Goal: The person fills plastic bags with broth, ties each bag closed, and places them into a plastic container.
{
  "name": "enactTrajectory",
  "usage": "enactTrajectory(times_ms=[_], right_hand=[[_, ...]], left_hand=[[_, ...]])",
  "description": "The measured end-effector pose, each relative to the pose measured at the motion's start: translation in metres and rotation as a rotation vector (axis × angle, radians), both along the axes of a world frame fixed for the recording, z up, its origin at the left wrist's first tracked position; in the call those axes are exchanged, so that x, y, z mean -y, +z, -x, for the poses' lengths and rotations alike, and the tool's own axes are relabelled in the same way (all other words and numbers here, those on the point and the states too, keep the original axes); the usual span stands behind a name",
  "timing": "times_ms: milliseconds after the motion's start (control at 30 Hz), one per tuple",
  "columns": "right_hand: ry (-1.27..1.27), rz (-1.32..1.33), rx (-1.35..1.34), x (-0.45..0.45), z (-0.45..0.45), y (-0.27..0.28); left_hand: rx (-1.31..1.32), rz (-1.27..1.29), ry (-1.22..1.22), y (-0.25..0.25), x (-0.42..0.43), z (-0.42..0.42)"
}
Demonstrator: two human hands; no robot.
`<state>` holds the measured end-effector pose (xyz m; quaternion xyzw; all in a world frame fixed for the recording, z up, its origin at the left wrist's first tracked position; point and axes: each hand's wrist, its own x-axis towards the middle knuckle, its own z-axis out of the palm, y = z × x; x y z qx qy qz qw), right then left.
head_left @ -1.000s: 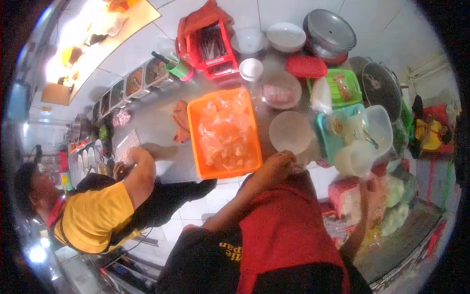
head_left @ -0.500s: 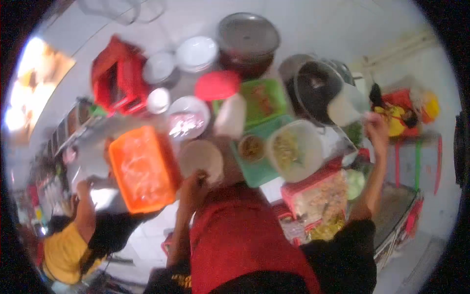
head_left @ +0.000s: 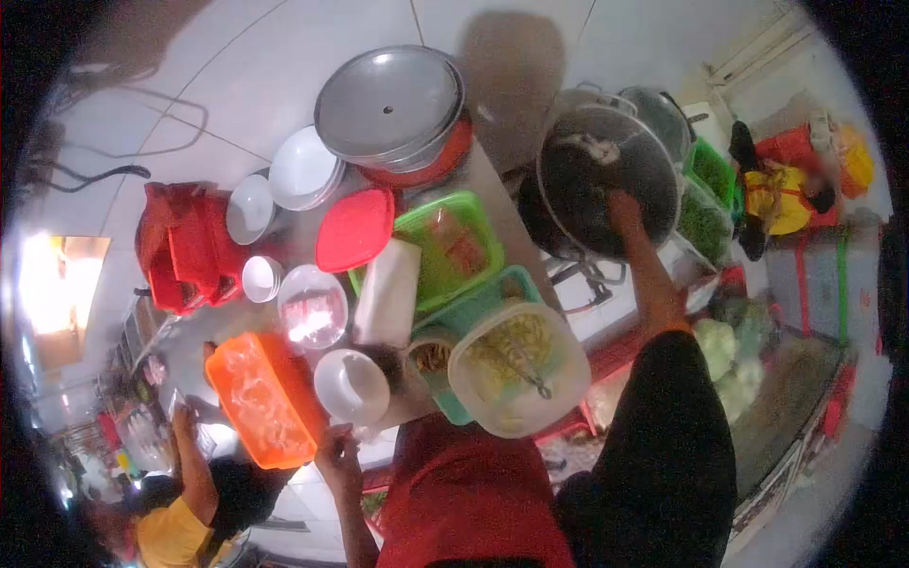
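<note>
At the bottom left of the table, my left hand (head_left: 337, 452) is closed beside the lower rim of a white bowl (head_left: 351, 386); what its fingers pinch is too small to make out. My right hand (head_left: 623, 213) reaches over the large dark pot (head_left: 578, 194), its fingertips lost against the dark inside. Something pale (head_left: 589, 148) lies in the pot near its far side. Between my arms stand a square translucent container (head_left: 473, 402) of pale strips with a metal utensil and a teal tray (head_left: 453, 405).
An orange tub (head_left: 265, 398) stands left of the white bowl. Behind are a green basket (head_left: 483, 222), a red lid (head_left: 355, 230), stacked bowls (head_left: 301, 168) and a metal lid (head_left: 388, 104). A co-worker in yellow (head_left: 175, 535) is at lower left.
The view has swung right. My right hand has moved from the pot's right side to over its inside, and the pale scoop-like thing beside it no longer shows there. My left hand remains by the bowl.
</note>
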<state>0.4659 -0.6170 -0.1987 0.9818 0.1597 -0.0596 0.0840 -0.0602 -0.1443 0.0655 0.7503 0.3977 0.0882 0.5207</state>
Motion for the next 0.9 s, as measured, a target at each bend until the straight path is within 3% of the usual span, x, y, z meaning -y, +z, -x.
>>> enactTrajectory(times_ms=[100,167,200,233,367,500,667,733,800,900], right_hand=[[-0.086,-0.115,-0.115,-0.005,-0.003,-0.039],[0.279,-0.263,0.334,0.017,0.006,-0.12],[0.46,-0.333,0.564,0.017,0.013,-0.129],[0.378,-0.397,0.449,0.023,0.013,-0.132],[0.199,-0.609,0.177,-0.006,0.038,0.002],[-0.059,-0.609,-0.107,0.006,0.062,0.047],[-0.353,-0.982,0.085,-0.038,0.136,0.146],[-0.392,-0.998,0.102,-0.04,0.151,0.147],[-0.413,-0.965,0.107,-0.03,0.164,0.122],[-0.353,-1.258,0.028,-0.017,0.19,0.108]], left_hand=[[-0.003,-0.02,0.037,0.009,0.005,-0.003],[-0.054,-0.075,0.051,0.011,0.007,-0.002],[-0.091,-0.107,0.067,0.01,0.006,-0.002],[-0.126,-0.14,0.084,0.009,0.003,0.0],[-0.086,-0.293,0.054,0.006,-0.005,0.003],[-0.071,-0.209,0.057,0.009,-0.011,0.001],[0.09,-0.028,0.034,-0.018,-0.034,0.008],[0.236,0.019,-0.085,-0.023,-0.045,0.012],[0.171,-0.009,-0.104,-0.033,-0.057,0.014],[0.17,0.054,-0.126,-0.021,-0.061,0.005]])
